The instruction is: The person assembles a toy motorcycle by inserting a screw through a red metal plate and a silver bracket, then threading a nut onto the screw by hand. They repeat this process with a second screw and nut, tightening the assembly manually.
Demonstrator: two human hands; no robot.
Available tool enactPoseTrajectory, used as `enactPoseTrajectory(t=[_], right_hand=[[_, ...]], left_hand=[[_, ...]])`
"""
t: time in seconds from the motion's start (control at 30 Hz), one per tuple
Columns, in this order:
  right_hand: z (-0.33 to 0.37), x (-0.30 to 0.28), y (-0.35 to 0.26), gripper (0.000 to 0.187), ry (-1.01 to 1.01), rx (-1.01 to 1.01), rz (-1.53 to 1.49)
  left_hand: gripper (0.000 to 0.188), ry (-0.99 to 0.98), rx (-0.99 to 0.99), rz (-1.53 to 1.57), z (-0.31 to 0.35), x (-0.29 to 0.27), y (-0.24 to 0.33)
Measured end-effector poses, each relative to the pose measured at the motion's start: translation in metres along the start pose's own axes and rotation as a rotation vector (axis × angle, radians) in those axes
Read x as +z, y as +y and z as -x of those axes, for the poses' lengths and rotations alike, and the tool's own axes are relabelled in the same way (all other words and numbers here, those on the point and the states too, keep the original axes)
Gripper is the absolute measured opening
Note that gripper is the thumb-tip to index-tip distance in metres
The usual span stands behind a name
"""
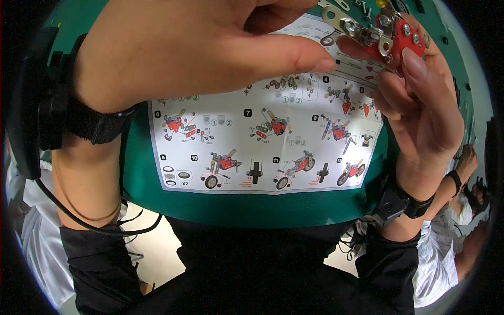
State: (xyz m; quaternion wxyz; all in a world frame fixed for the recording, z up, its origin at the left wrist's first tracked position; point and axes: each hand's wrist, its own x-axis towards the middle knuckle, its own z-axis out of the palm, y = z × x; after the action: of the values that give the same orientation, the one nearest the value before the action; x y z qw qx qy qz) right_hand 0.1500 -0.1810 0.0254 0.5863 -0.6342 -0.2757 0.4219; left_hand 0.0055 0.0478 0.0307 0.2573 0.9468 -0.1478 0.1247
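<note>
Right hand around red-and-silver metal assembly, near printed sheet.

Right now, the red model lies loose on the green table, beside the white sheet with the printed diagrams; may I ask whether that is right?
Not quite: the red model is not lying loose; the right hand holds it, as the head view shows. The white sheet with the printed diagrams does lie on the green table.
</note>
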Motion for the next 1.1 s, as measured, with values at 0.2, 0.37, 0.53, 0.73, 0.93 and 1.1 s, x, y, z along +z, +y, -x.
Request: enactPoseTrajectory(t=[0.2, 0.37, 0.53, 0.73, 0.93, 1.1], right_hand=[[-0.003, -0.002, 0.005, 0.056, -0.077, 0.029, -0.082], [0.002, -0.004, 0.001, 0.056, -0.104, -0.041, 0.029], [0.006, -0.005, 0.0, 0.058, 0.026, -0.02, 0.1], [0.004, 0.007, -0.002, 0.062, 0.089, -0.037, 0.062], [0.001, -0.008, 0.002, 0.062, 0.002, -0.029, 0.092], [-0.003, -0.002, 0.001, 0.062, 0.087, -0.051, 0.059]], left_hand=[[0.05, -0.009, 0.001, -0.001, 0.0, -0.001, 0.001], [0.051, -0.012, 0.003, -0.003, -0.002, -0.002, 0.001], [0.051, -0.025, -0.002, -0.015, -0.002, -0.003, 0.003], [0.051, -0.039, -0.013, -0.026, -0.002, -0.008, 0.003], [0.051, -0.042, -0.017, -0.042, -0.003, -0.009, 0.005], [0.051, -0.036, -0.033, -0.06, -0.004, -0.01, 0.01]])
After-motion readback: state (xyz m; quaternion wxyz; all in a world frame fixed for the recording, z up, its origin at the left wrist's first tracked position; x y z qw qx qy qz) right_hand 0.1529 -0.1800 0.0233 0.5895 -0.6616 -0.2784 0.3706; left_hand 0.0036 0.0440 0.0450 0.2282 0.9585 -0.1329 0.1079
